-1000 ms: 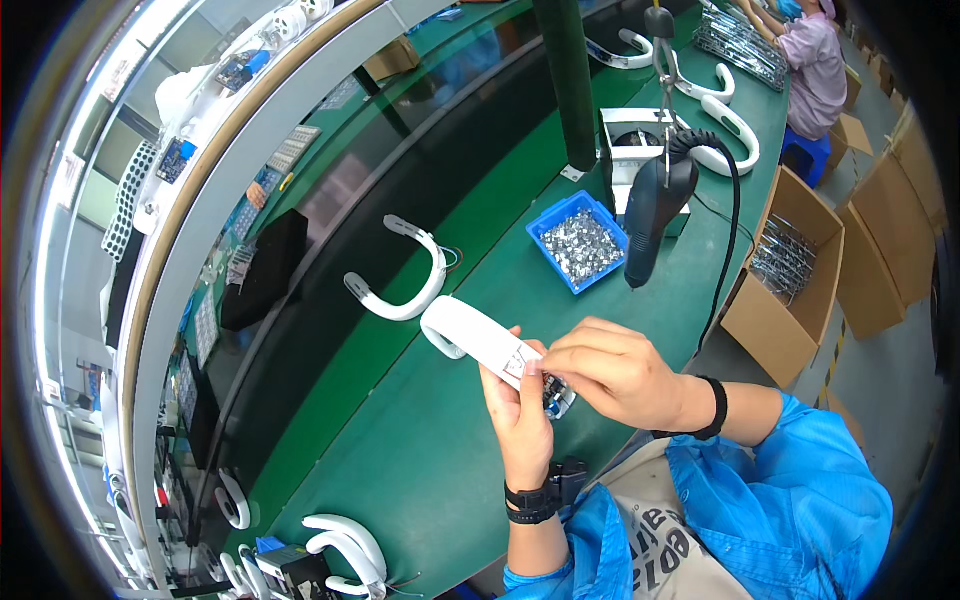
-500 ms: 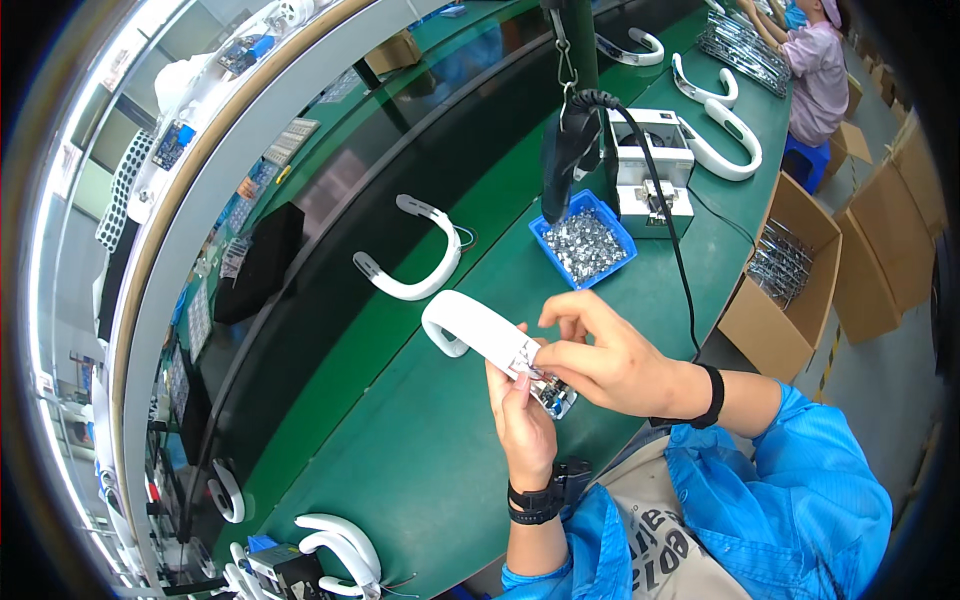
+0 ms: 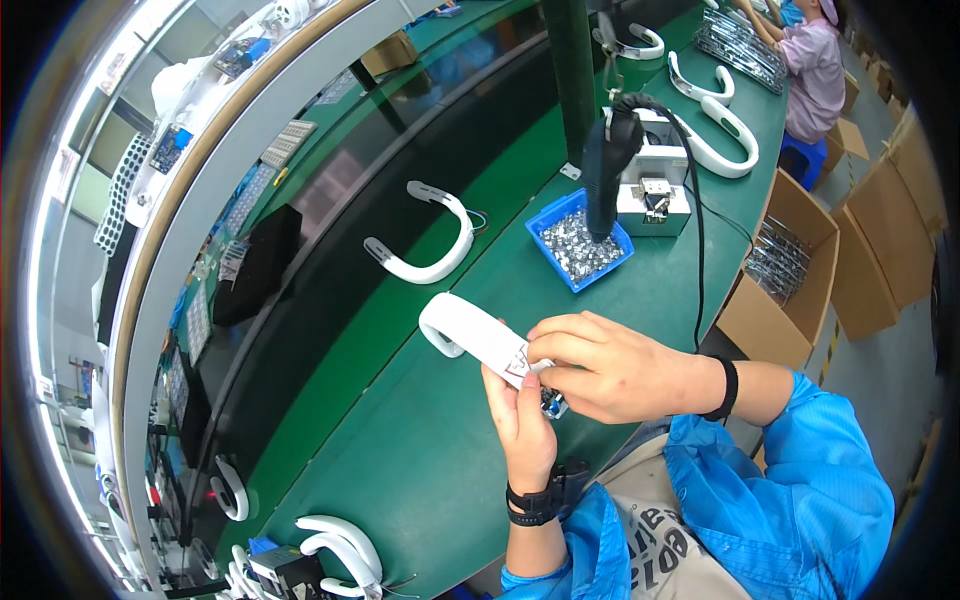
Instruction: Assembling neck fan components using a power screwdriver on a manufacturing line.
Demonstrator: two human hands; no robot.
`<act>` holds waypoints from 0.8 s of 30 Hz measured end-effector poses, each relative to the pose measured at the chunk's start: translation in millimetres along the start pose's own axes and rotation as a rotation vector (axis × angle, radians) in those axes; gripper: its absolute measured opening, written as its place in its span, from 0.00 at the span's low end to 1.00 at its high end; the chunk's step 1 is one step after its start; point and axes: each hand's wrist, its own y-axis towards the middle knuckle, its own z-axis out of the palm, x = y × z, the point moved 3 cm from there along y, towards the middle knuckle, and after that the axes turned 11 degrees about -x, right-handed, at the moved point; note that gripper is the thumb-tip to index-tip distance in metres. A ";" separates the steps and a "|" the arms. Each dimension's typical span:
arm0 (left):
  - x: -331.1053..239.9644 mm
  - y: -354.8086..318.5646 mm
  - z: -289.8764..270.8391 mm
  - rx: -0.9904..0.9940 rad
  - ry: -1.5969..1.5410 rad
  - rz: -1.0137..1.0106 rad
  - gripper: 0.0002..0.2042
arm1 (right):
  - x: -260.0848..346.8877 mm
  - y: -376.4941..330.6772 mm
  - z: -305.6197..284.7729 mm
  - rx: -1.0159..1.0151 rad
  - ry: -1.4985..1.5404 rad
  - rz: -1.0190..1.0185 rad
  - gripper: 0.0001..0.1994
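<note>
My left hand (image 3: 522, 425) grips a white curved neckband housing (image 3: 474, 330) near its opened end, the thumb along its edge. Small electronic parts (image 3: 551, 402) show at that end, partly covered by my fingers. My right hand (image 3: 625, 372) lies over the same end with its fingertips pinched together against it; whatever they hold is hidden. The band's rounded far end points away to the left, above the green table (image 3: 400, 460).
Beyond my hands stands a blue tray (image 3: 578, 250) of small metal parts, with a black corded tool (image 3: 605, 175) hanging over it. A white fixture (image 3: 655, 200) is beside it. Other white neckbands (image 3: 440, 270) lie around. Cardboard boxes (image 3: 780, 290) stand right; a co-worker (image 3: 815, 85) sits far right.
My right hand has closed in over the neckband's opened end, covering more of the electronics. The hanging tool has swung right, over the tray. The neckband beyond has shifted slightly away and right.
</note>
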 end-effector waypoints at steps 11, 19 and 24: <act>-0.1 1.6 -15.7 0.085 -0.183 -0.023 0.32 | 8.0 -9.8 4.6 -0.152 0.009 -0.091 0.16; -7.9 1.4 -8.2 0.125 -0.039 0.002 0.31 | 6.9 -14.6 11.6 -0.212 0.038 0.006 0.17; -8.3 1.4 -17.3 0.125 -0.111 -0.043 0.30 | 11.3 -20.4 11.8 -0.259 0.096 0.045 0.19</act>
